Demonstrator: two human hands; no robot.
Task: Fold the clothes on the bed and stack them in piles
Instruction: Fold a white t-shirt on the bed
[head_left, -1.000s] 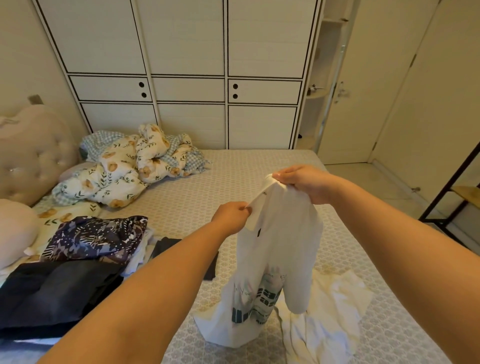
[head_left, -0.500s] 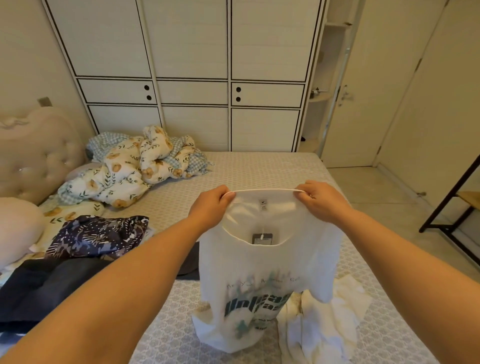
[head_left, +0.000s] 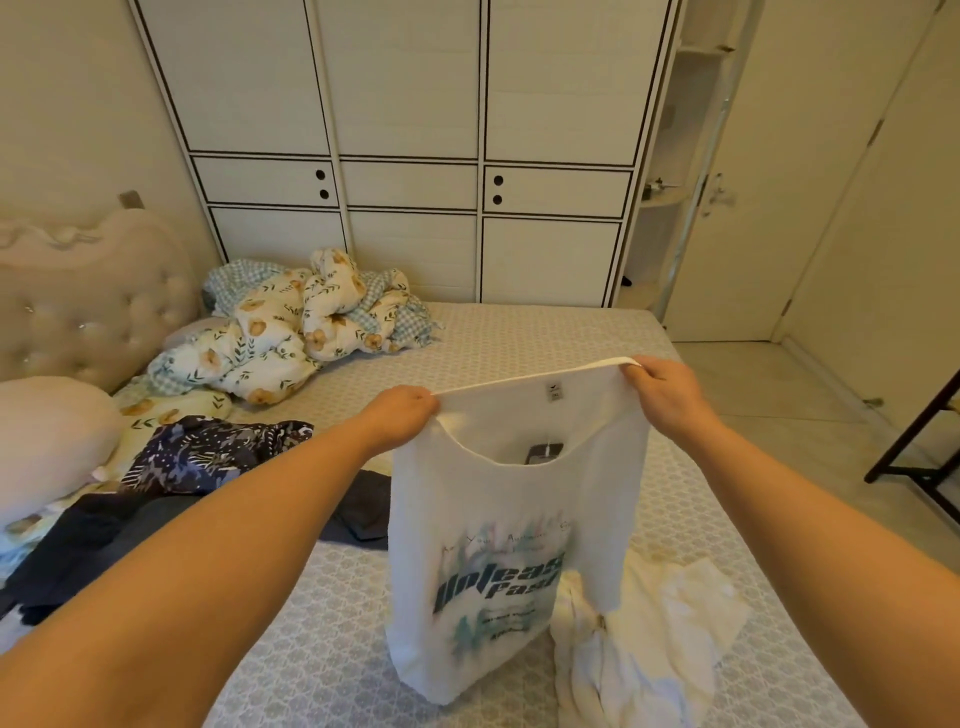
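two hands up over the bed (head_left: 519, 338). left hand (head_left: 402, 415) pinching the left end of the collar of one white tee (head_left: 509, 519), grip closed on the fabric; right hand (head_left: 667, 397) pinching the right end, grip likewise closed on the cloth. collar band stretched taut between the two grips, right end higher than the left. tee hanging down from the collar, neck opening toward the camera, one small label inside the back of the neck, one dark tag lower in the opening. teal and dark print across the chest, reading roughly "unleash", the rest too blurred to read. hem touching the bed near the front edge.

just right of the hem, one crumpled white garment (head_left: 649, 639) lying on the bed, touching the tee. left of the tee, one flat dark piece (head_left: 358, 512) on the bed, partly behind the left forearm. further left, one heap of dark clothes (head_left: 78, 545) with one navy patterned piece (head_left: 218, 457) on top. at the far corner, one bunched floral quilt (head_left: 291, 332). one pink pillow (head_left: 47, 436) by the tufted headboard (head_left: 88, 301). behind the bed, one white wardrobe (head_left: 405, 156) with four round holes.
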